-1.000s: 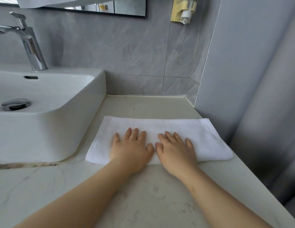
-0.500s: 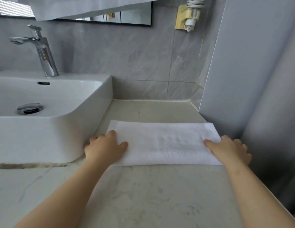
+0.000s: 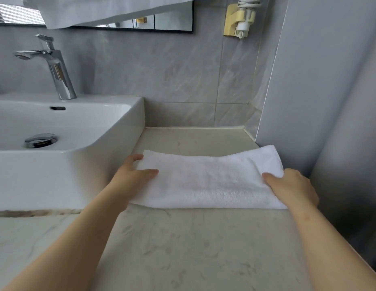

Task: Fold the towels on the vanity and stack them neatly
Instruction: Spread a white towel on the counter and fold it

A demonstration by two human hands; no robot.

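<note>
A white towel (image 3: 208, 179), folded into a long strip, lies across the marble vanity top (image 3: 183, 248) between the basin and the right wall. My left hand (image 3: 132, 175) grips its left end, thumb on top and fingers curled round the edge. At the other end my right hand (image 3: 292, 187) holds the towel the same way, thumb on top. Both ends are raised a little off the counter, and the far right corner curls up against the wall.
A white basin (image 3: 82, 131) with a chrome tap (image 3: 57, 68) stands close on the left. A grey wall panel (image 3: 319, 101) bounds the right side. Another white cloth (image 3: 94, 9) hangs at the top over the mirror, beside a yellow wall holder (image 3: 239, 19).
My hands slid apart from the middle of the towel to its two ends and took hold of them. The ends now lift slightly off the counter.
</note>
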